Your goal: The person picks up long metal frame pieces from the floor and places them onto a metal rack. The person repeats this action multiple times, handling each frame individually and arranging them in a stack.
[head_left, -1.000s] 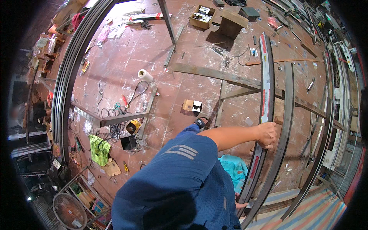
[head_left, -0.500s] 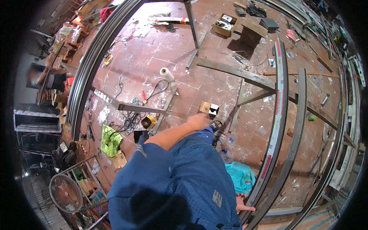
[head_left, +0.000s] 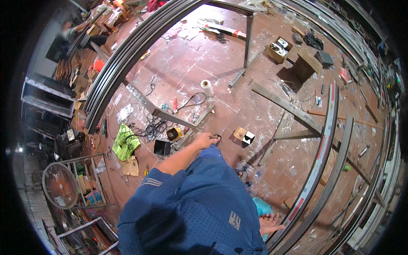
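My left hand (head_left: 205,140) hangs in front of my body, over my blue trouser leg, with a dark sandal (head_left: 218,138) right beside its fingers. Those fingers look loosely curled, but their tips are hard to make out. My right hand (head_left: 270,222) is low at my right side, palm up and fingers spread, with nothing in it. It lies close to a long metal bar (head_left: 312,174) with red and white labels; whether they touch is unclear. A turquoise plastic sheet or bag (head_left: 262,207) shows just behind that hand. An opened small carton (head_left: 240,133) lies on the floor ahead.
Long dark bars (head_left: 127,55) run along my left; a second metal bar (head_left: 338,170) flanks my right. Tangled cables (head_left: 158,127), a yellow-green cloth (head_left: 126,142), a white roll (head_left: 206,87) and a cardboard box (head_left: 279,49) are on the tiled floor (head_left: 182,70). Another person sits far left.
The view has shifted, so the floor things appear farther right and lower. My left hand has moved left, away from the small carton. My right hand's fingers have spread with the palm up.
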`<state>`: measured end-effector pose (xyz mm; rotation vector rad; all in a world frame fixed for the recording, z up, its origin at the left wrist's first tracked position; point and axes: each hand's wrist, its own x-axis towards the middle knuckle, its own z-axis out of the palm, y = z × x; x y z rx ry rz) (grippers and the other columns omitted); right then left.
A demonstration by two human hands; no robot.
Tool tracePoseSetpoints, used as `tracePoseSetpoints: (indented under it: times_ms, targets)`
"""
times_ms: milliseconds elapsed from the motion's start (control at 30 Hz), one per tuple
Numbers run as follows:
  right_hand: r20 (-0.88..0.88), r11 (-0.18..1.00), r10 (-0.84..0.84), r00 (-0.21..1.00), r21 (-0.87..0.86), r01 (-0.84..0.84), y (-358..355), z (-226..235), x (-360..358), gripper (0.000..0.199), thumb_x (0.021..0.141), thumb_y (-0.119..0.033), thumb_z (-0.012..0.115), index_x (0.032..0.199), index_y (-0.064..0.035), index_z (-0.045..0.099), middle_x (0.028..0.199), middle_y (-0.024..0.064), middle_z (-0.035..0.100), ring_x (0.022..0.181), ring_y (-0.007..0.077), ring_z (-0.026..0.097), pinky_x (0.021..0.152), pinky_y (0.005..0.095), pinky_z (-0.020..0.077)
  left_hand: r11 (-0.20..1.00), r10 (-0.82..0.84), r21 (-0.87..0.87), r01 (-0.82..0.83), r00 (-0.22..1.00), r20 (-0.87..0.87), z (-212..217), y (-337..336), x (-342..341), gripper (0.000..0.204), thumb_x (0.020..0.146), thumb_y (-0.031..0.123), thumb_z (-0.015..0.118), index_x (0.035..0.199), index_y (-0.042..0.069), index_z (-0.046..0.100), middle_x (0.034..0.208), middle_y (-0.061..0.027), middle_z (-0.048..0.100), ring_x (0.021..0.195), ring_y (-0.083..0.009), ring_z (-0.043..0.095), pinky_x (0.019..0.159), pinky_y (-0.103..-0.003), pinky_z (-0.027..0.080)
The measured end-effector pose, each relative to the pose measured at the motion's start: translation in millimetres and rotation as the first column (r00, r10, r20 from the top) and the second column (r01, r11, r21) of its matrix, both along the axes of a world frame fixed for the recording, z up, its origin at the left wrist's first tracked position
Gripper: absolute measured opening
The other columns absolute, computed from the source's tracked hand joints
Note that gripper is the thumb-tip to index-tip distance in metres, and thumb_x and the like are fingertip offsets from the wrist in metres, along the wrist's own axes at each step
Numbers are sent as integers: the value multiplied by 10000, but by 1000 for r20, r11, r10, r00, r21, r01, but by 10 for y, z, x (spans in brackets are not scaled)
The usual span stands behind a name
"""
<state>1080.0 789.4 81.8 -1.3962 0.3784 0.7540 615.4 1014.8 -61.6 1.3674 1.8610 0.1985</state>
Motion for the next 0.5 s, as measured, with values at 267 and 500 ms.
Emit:
tracePoseSetpoints:
  times_ms: [267,500]
  targets:
    - [-36,946,316,948,81,-313,941,11,-600,638,1012,-728,576,1122,-102,633,712,1,562,648,142,536,579,286,401,960,-141,225,164,983,-114,949,649,-314,510,906,494,780,1201,79,753,1134,-198,771,1093,-373,731,950,-488,563]
    - [-16,872,490,872,-3,-490,1473,-46,-1003,573,1015,-723,575,1029,-153,636,722,-39,560,629,141,545,552,305,431,853,48,502,143,936,-348,1498,1252,-1627,362,887,382,787,1105,95,757,976,-145,771,939,-340,751,889,-514,550]
